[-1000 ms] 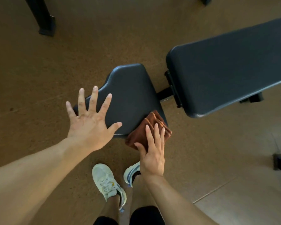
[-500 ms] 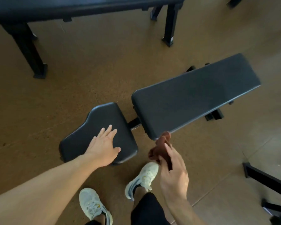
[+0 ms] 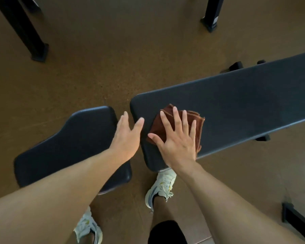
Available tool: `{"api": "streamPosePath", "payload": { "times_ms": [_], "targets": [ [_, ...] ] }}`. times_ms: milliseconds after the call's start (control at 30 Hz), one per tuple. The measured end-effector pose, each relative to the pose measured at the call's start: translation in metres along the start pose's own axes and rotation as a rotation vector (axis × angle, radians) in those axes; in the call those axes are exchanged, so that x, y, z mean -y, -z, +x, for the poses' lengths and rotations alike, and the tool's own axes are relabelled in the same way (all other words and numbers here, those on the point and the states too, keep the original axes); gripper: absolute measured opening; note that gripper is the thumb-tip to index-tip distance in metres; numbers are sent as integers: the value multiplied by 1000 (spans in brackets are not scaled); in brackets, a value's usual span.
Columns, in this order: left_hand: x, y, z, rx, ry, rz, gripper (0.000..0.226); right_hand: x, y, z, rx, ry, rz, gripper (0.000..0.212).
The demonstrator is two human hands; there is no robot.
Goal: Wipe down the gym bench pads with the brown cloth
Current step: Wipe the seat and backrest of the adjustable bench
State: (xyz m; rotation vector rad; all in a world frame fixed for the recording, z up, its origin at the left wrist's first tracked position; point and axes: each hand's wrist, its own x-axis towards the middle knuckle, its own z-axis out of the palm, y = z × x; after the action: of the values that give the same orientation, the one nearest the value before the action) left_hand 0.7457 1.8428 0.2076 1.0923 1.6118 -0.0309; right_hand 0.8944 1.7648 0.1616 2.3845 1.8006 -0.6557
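Observation:
The folded brown cloth (image 3: 192,124) lies on the near end of the long black back pad (image 3: 236,110). My right hand (image 3: 178,140) presses flat on the cloth with its fingers spread. My left hand (image 3: 127,136) is open with straight fingers, over the gap between the back pad and the smaller black seat pad (image 3: 74,143); whether it touches a pad I cannot tell. My left forearm crosses over the seat pad and hides its near right part.
The bench stands on a brown floor. Black legs of another bench stand at the far left (image 3: 37,48) and far right (image 3: 209,20). A black frame piece (image 3: 298,224) lies at the lower right. My white shoes (image 3: 162,187) stand just below the pads.
My right hand has carried the cloth from below the bench onto the back pad and flattened on it. My left hand has slid right off the seat pad toward the gap.

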Motion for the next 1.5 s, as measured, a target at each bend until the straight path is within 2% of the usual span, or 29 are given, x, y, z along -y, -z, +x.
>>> {"api": "streamPosePath", "payload": {
  "times_ms": [100,200,267,333,400,467,567,667,767,867,933,1033,1133,1233,1333,1433,1500],
  "targets": [
    [-37,-15,27,-97,195,-217,76,-19,30,73,7,131,-2,77],
    [-65,-36,46,-168,321,-361,90,-26,50,119,26,208,-29,78],
    [-71,-46,53,-226,360,-316,96,-27,45,102,-27,265,-49,77],
    [-70,-49,56,-240,380,-284,99,-31,27,46,-30,318,-13,74],
    [-67,-46,55,-231,354,-335,97,-38,8,-20,56,396,8,71],
    [-63,-44,54,-225,316,-400,93,-48,-1,-50,100,477,-19,71],
    [-50,-39,54,-175,284,-507,86,-43,8,-13,119,470,-34,79],
    [-28,-33,49,-148,204,-671,70,-19,27,44,154,436,33,91],
    [-6,-42,24,-363,94,-582,56,-5,25,50,123,386,43,94],
    [15,-58,-10,-559,48,-424,28,-1,10,0,102,356,97,90],
    [30,-66,-28,-505,144,-415,19,0,0,-32,181,393,120,93],
    [54,-69,-47,-303,373,-522,32,-3,-4,-50,324,494,-31,117],
    [73,-66,-54,-174,389,-459,48,-10,-1,-48,393,592,-143,126],
    [77,-59,-65,-46,366,-620,33,-15,9,-47,370,657,-144,116],
    [65,-51,-71,-102,346,-715,24,-13,32,-43,430,661,19,95],
    [30,-29,-75,-122,332,-970,24,-5,64,-37,196,549,179,65],
    [0,-8,-76,-127,230,-1049,22,1,89,-26,121,436,357,54]
  ]
}}
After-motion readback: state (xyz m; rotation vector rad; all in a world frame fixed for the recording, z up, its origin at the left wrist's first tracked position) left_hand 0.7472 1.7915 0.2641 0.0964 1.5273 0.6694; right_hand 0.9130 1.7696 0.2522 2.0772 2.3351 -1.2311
